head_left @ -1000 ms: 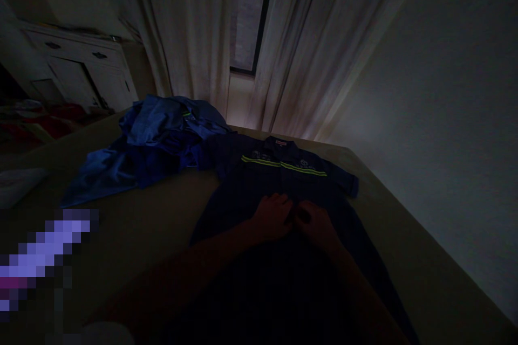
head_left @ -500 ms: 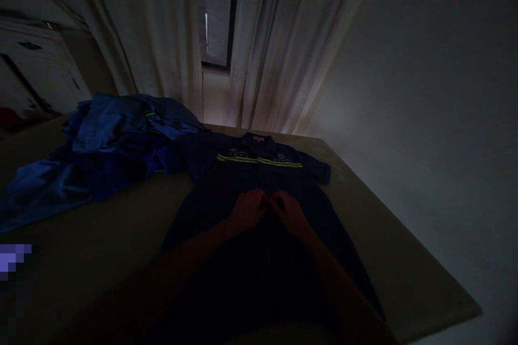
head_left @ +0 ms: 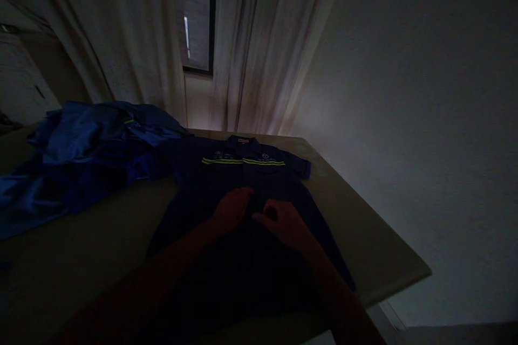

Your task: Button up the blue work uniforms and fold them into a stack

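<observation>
A dark navy short-sleeved work shirt (head_left: 263,170) lies spread face up, its collar toward the window. Yellow-green stripes cross its chest, with pale emblems above them. My left hand (head_left: 232,209) is closed at the middle of the shirt front, just below the stripes; its fingertips are dim, and it seems to pinch the cloth along the front opening. A little to the right, my right hand (head_left: 283,220) hovers over the shirt with fingers curled and the thumb apart from them, and nothing visible in it. The lower part of the shirt fades into darkness beneath my forearms.
A heap of crumpled blue garments (head_left: 101,137) lies on the left, against the shirt's sleeve. The table (head_left: 364,237) has its right edge near a pale wall (head_left: 404,118). Curtains (head_left: 267,64) hang beyond the far edge, beside a narrow window (head_left: 192,16). Light is very dim.
My hands were together at the shirt front; now they are apart, the right one lower with its fingers loosened. The view has turned to the right.
</observation>
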A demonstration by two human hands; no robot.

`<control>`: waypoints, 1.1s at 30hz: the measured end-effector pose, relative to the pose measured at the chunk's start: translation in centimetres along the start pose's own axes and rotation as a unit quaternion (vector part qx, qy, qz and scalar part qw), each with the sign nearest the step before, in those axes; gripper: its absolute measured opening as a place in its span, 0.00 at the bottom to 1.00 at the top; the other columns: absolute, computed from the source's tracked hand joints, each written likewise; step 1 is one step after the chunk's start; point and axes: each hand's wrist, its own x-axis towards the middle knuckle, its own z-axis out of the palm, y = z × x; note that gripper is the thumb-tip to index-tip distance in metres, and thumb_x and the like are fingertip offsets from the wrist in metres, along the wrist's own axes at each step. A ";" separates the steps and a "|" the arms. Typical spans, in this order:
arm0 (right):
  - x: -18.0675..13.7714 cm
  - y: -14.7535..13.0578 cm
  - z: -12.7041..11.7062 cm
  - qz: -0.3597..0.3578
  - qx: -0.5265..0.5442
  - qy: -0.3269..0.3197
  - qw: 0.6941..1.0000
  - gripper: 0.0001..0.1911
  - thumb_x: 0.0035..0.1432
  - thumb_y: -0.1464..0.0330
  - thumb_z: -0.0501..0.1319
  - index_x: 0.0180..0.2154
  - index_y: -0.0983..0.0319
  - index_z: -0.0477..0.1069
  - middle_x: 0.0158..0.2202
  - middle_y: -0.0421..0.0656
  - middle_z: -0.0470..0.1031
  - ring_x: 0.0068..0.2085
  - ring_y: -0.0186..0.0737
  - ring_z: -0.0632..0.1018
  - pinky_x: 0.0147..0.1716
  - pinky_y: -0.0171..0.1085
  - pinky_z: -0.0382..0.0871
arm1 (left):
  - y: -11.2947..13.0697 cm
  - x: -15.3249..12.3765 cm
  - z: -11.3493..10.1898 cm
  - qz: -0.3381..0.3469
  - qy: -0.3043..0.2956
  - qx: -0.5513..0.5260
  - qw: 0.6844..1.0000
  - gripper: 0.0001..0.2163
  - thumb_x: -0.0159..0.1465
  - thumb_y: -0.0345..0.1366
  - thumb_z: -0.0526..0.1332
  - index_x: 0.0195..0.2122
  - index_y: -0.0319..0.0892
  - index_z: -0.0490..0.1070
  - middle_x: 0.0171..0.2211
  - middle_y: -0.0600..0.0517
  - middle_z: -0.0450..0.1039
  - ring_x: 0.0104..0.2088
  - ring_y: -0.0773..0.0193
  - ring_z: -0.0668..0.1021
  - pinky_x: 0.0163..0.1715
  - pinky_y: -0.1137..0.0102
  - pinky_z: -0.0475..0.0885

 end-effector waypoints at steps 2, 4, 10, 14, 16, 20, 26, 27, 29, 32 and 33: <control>-3.1 -1.4 1.4 0.016 -0.081 -0.028 0.996 0.16 0.57 0.54 0.69 0.34 0.59 0.74 0.33 0.44 0.79 0.32 0.41 0.77 0.31 0.36 0.61 | 0.9 -0.7 -0.7 0.011 0.046 0.004 0.999 0.13 0.72 0.30 0.48 0.51 0.43 0.69 0.49 0.46 0.76 0.50 0.58 0.77 0.55 0.60 0.70; -5.3 -1.6 3.0 0.042 -0.116 -0.004 0.992 0.09 0.58 0.62 0.67 0.38 0.60 0.74 0.37 0.47 0.79 0.35 0.43 0.78 0.32 0.37 0.62 | 1.9 -1.9 -1.5 0.022 0.064 0.007 0.998 0.10 0.70 0.29 0.50 0.47 0.44 0.69 0.44 0.47 0.76 0.46 0.59 0.77 0.50 0.62 0.71; -5.9 1.7 3.7 0.121 0.085 0.123 0.981 0.10 0.59 0.64 0.60 0.37 0.61 0.78 0.35 0.45 0.81 0.38 0.45 0.79 0.38 0.38 0.69 | 3.7 -6.4 -1.2 0.059 -0.059 0.054 0.995 0.06 0.69 0.35 0.57 0.44 0.45 0.73 0.44 0.49 0.75 0.45 0.56 0.76 0.47 0.60 0.71; -5.7 1.7 3.0 0.105 0.132 0.131 0.977 0.11 0.58 0.62 0.61 0.36 0.61 0.78 0.35 0.45 0.80 0.38 0.45 0.78 0.38 0.38 0.70 | 3.9 -7.5 0.3 0.113 -0.102 0.059 0.987 0.06 0.69 0.33 0.59 0.45 0.46 0.74 0.47 0.49 0.75 0.47 0.56 0.76 0.48 0.60 0.70; -5.9 1.0 2.9 0.074 0.146 0.078 0.984 0.09 0.58 0.63 0.61 0.34 0.61 0.77 0.30 0.41 0.77 0.33 0.40 0.76 0.33 0.34 0.68 | 4.1 -7.5 0.5 0.111 -0.099 0.036 0.988 0.05 0.69 0.30 0.60 0.43 0.45 0.73 0.44 0.50 0.76 0.44 0.58 0.76 0.46 0.62 0.71; -6.3 0.2 2.9 0.059 0.135 0.074 0.986 0.07 0.57 0.65 0.63 0.32 0.62 0.76 0.26 0.39 0.75 0.29 0.36 0.74 0.30 0.32 0.63 | 4.3 -7.5 0.6 0.135 -0.040 0.026 0.990 0.04 0.68 0.29 0.59 0.43 0.44 0.71 0.42 0.51 0.76 0.43 0.59 0.76 0.45 0.64 0.72; -6.4 0.6 2.8 0.036 0.157 0.049 0.986 0.11 0.62 0.65 0.60 0.33 0.62 0.79 0.29 0.41 0.79 0.31 0.38 0.76 0.32 0.33 0.65 | 4.0 -7.7 1.2 0.187 -0.020 0.079 0.979 0.05 0.67 0.27 0.58 0.42 0.43 0.69 0.39 0.51 0.77 0.39 0.59 0.78 0.42 0.63 0.74; -6.3 0.7 2.8 0.038 0.169 0.040 0.984 0.13 0.63 0.65 0.59 0.33 0.62 0.79 0.29 0.41 0.79 0.31 0.38 0.76 0.32 0.33 0.64 | 3.9 -7.7 1.2 0.178 -0.027 0.073 0.981 0.06 0.68 0.26 0.58 0.42 0.43 0.69 0.39 0.51 0.77 0.39 0.59 0.78 0.42 0.64 0.75; -6.3 0.9 2.8 0.043 0.189 0.027 0.981 0.12 0.63 0.65 0.58 0.35 0.62 0.80 0.30 0.41 0.80 0.31 0.38 0.77 0.32 0.33 0.65 | 3.8 -7.7 1.3 0.163 -0.042 0.056 0.984 0.10 0.68 0.25 0.56 0.48 0.44 0.69 0.42 0.51 0.78 0.41 0.60 0.79 0.43 0.65 0.75; -6.2 0.9 2.9 0.048 0.180 0.035 0.982 0.10 0.61 0.65 0.61 0.37 0.62 0.80 0.34 0.43 0.81 0.34 0.39 0.79 0.35 0.35 0.68 | 3.8 -7.7 1.3 0.146 -0.070 0.046 0.986 0.16 0.68 0.25 0.56 0.55 0.45 0.67 0.46 0.50 0.78 0.45 0.59 0.80 0.47 0.63 0.75; -6.2 0.9 2.9 0.048 0.170 0.042 0.983 0.09 0.61 0.65 0.62 0.37 0.62 0.80 0.35 0.43 0.82 0.35 0.40 0.79 0.37 0.35 0.69 | 3.8 -7.7 1.3 0.139 -0.081 0.044 0.986 0.15 0.68 0.25 0.56 0.54 0.45 0.68 0.47 0.50 0.78 0.46 0.59 0.79 0.47 0.63 0.75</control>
